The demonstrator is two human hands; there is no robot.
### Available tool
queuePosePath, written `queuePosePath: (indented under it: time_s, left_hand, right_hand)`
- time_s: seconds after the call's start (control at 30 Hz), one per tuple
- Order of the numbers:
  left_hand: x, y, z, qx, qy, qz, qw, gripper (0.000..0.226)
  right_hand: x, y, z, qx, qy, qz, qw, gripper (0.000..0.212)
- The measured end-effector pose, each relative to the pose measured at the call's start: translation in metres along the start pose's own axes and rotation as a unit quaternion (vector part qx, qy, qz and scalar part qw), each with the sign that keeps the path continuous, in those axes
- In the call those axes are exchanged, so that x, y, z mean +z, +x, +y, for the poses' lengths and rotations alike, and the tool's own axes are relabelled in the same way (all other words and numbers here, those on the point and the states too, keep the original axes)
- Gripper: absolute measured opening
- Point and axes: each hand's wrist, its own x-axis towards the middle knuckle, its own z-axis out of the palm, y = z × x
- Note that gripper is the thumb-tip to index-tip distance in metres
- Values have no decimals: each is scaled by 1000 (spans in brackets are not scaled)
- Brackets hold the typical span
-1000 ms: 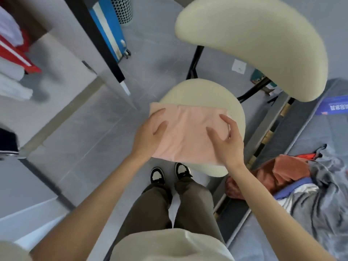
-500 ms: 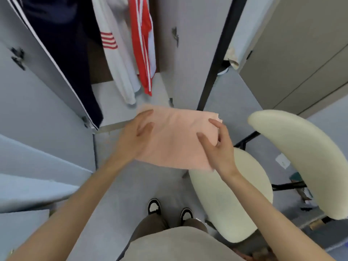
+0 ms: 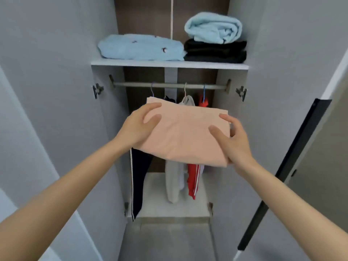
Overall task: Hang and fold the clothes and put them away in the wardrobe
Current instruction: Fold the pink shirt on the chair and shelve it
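Observation:
A folded peach-pink garment (image 3: 185, 134) is held flat in the air in front of the open wardrobe (image 3: 169, 65). My left hand (image 3: 140, 127) grips its left edge, thumb on top and fingers underneath. My right hand (image 3: 232, 140) grips its right edge the same way. The garment sits below the wardrobe's upper shelf and in front of the hanging rail (image 3: 169, 85).
On the upper shelf lie a folded light-blue garment (image 3: 141, 47), a black folded stack (image 3: 215, 51) and a rolled pale-blue towel (image 3: 213, 28) on top of it. A dark garment (image 3: 139, 178), a white one (image 3: 174, 181) and a red one (image 3: 194, 180) hang from the rail. Both doors (image 3: 47, 91) stand open.
I lifted the peach garment off the chair seat and turned from the chair to face the wardrobe. Both hands keep their hold and have carried the garment up to rail height.

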Motion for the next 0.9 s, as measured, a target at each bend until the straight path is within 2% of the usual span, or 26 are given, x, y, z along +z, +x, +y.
queuePosePath:
  time_s: [0.23,0.4,0.53,0.7,0.9]
  left_hand:
    - [-62,105,39,53,-2,38,998,37]
    - [-81,179,46,51,2,62,997,36]
    - [-83,236,40,41,-24,69,996,35]
    - [-70,314,35,56,-49,88,993,34]
    - [-56,420,48,86,-82,97,988,35]
  right_hand:
    - [22,100,-82,-62,41,13,997,38]
    - [35,170,-117,-87,30,20,996,44]
    - [43,227,-128,-104,-6,11,995,45]
    - [49,301,-131,-90,14,-5,996,43]
    - [43,400,-143,-132,18,19,991,42]
